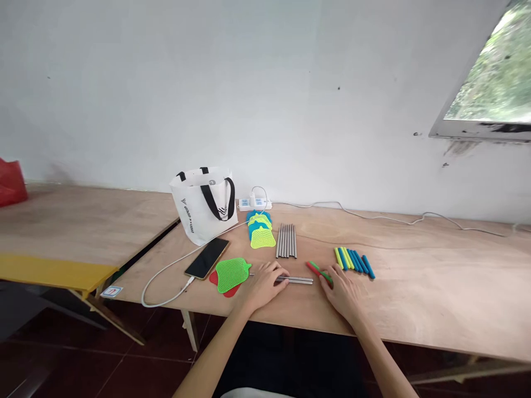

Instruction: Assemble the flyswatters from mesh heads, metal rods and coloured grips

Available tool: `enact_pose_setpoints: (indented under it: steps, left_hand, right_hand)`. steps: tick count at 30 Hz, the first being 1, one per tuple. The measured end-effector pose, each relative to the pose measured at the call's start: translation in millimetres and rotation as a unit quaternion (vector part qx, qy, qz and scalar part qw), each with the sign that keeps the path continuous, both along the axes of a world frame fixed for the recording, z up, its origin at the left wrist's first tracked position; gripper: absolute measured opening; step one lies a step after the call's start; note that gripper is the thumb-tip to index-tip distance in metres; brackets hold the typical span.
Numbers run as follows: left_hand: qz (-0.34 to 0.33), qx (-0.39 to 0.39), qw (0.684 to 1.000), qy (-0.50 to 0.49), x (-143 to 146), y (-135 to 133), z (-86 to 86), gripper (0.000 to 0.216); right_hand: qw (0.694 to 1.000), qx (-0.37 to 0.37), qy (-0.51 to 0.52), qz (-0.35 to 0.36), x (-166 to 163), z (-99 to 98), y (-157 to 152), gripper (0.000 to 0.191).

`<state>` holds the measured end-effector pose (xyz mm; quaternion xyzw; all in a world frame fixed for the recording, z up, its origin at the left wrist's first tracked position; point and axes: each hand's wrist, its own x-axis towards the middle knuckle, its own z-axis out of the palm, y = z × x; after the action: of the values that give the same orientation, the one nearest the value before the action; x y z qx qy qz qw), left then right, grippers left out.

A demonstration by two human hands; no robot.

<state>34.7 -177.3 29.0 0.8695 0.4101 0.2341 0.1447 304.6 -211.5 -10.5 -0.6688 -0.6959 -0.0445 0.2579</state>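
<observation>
My left hand point(267, 283) lies over a pair of silver metal rods point(302, 280), its fingers bent around them near the table's front edge. Just left of it, a green perforated fly swatter head point(232, 275) overlaps a red one point(231, 292). My right hand point(341, 288) has its fingers curled on a green foam-like grip point(327, 276) and a red one point(314, 268), which lie side by side. The far ends of the rods point toward these grips, with a small gap between. Several more metal rods point(286, 241) lie in a row beyond my hands.
Blue and yellow grips point(354, 261) lie in a row at right. Yellow and blue swatter heads point(263, 238) are stacked before a power strip point(244, 205). A phone point(207, 258) on a white cable point(155, 275) and a white tote bag point(194, 207) stand left on the wooden table point(435, 282).
</observation>
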Motion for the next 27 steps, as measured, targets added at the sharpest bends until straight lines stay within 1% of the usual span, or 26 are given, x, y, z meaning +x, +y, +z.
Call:
enact_pose_setpoints:
  steps: [6, 10, 15, 18, 22, 24, 27]
  left_hand:
    - [0.001, 0.004, 1.0, -0.001, 1, -3, 5.1, 0.019]
    - [0.008, -0.005, 1.0, -0.001, 1, -5, 7.8, 0.019]
    - [0.007, -0.01, 1.0, -0.004, 2, -5, 8.6, 0.017]
    - [0.005, -0.002, 1.0, -0.007, 1, -3, 6.9, 0.017]
    - [0.033, 0.014, 0.999, 0.002, -1, 1, 3.3, 0.016]
    - [0.046, 0.017, 0.999, 0.004, -1, 3, 2.0, 0.016]
    - [0.048, 0.013, 0.999, -0.001, -2, 4, 1.5, 0.015]
  right_hand:
    - [0.999, 0.036, 0.007, -0.014, 3, -1.3, -1, 0.017]
    - [0.998, 0.057, 0.019, 0.03, 6, -5.4, 2, 0.018]
    - [0.995, 0.025, 0.023, 0.095, 10, -7.3, 2, 0.017]
    - [0.995, 0.023, 0.032, 0.092, 11, -7.4, 3, 0.016]
    - [0.996, 0.026, 0.031, 0.078, 12, -5.8, 3, 0.016]
    - [0.996, 0.009, 0.027, 0.089, 14, -2.4, 1, 0.018]
    - [0.993, -0.023, 0.021, 0.117, 21, 4.4, -2, 0.021]
